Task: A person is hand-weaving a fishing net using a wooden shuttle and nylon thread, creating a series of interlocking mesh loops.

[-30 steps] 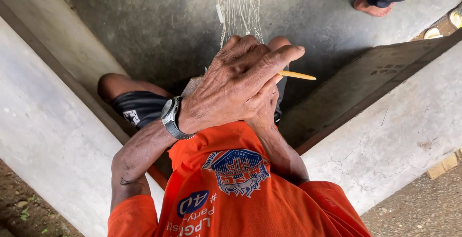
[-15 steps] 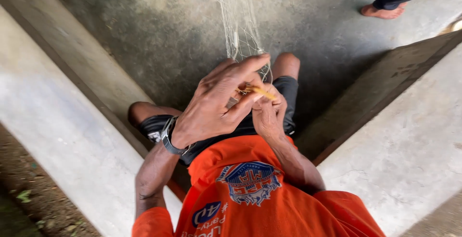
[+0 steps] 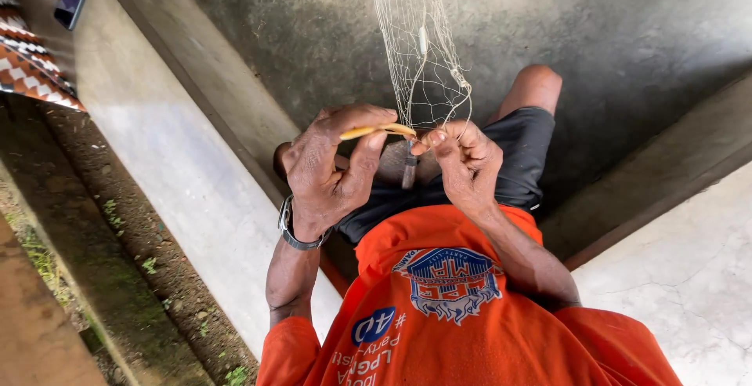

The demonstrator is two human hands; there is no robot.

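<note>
Left hand (image 3: 329, 170) pinches slim yellow netting needle (image 3: 378, 130); right hand (image 3: 464, 163) pinches fine pale mesh net (image 3: 419, 57). Net prob. light, limp, snag-prone: grip at knots.

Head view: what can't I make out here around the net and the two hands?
- Net: its upper part is cut off by the top edge of the head view.
- Yellow netting needle: its rear end is hidden under the left hand; any twine on it is too fine to see.
- Right hand: its grip on the mesh is hidden by curled fingers.
- Dark tool on the lap: too small to identify.
</note>
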